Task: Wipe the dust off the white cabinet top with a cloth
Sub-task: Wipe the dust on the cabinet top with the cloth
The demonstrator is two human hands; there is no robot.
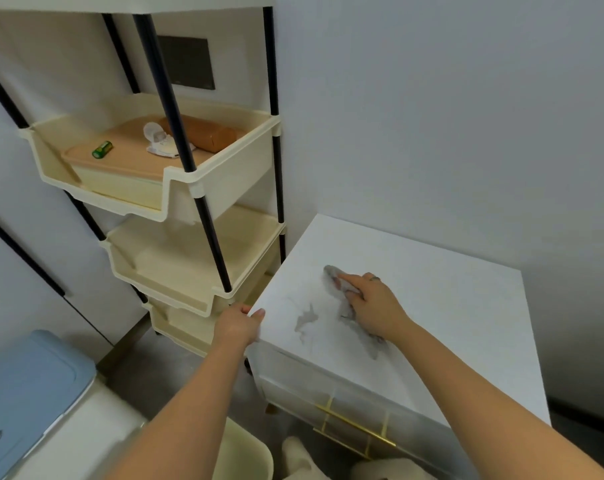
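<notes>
The white cabinet top [442,306] fills the right half of the view, with grey smudges near its left front part. My right hand [373,306] presses a crumpled grey cloth [345,299] flat against the top, fingers pointing left. Part of the cloth trails under the palm toward the front edge. My left hand [240,323] grips the cabinet's left front corner, thumb on top. Below the top, a drawer front carries a gold handle [356,426].
A cream tiered shelf rack [196,188] with black poles stands close to the cabinet's left side, holding a box, a green battery and small items. A blue-lidded bin [27,393] sits at lower left. Grey walls close off the back and right.
</notes>
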